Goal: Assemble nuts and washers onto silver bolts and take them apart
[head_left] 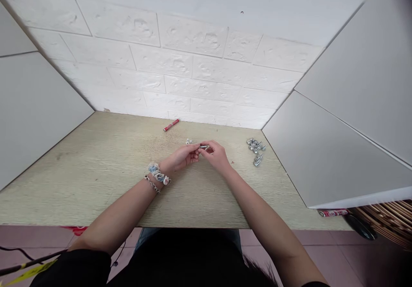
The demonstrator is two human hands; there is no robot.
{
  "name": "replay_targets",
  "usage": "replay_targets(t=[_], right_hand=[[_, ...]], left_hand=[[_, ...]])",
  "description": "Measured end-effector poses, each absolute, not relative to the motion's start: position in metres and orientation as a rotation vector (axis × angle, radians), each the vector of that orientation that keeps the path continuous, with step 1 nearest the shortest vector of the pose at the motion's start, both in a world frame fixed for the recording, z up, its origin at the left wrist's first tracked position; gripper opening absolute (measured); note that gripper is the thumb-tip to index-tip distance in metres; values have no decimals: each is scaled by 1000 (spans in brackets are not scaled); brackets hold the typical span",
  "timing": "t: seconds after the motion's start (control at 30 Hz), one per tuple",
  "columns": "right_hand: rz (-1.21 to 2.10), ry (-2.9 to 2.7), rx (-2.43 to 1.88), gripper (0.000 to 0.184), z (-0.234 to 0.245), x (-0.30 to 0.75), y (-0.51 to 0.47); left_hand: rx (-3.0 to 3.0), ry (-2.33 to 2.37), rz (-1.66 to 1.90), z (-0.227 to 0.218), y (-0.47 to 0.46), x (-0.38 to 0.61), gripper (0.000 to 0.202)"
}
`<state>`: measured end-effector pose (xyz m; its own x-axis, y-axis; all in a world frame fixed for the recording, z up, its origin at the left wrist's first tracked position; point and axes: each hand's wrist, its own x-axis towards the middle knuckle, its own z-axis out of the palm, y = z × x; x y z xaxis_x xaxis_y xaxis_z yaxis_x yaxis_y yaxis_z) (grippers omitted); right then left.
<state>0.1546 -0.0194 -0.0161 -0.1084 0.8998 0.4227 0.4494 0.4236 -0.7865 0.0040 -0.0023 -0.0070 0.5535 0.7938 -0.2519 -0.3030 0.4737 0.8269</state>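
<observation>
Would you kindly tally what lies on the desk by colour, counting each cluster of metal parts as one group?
Red: 1, a red pen near the back wall.
Silver: 3, a pile of metal parts at the right, a small metal bit beyond the hands, and the metal piece held between the left hand and right hand.
Total: 4

The pile is too small to count piece by piece.

A pale wood-grain table (96, 171) carries a red pen (171, 125) near the wall, a small metal piece (188, 141) mid-table, and a heap of metal parts (256, 149) at right.
</observation>
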Motion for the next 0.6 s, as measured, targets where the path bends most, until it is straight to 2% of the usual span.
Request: replay_targets(t=[0.6], right_hand=[[520, -1671, -1213, 20, -12, 154, -23]], left_hand=[[792, 692, 730, -2, -4, 4, 13]])
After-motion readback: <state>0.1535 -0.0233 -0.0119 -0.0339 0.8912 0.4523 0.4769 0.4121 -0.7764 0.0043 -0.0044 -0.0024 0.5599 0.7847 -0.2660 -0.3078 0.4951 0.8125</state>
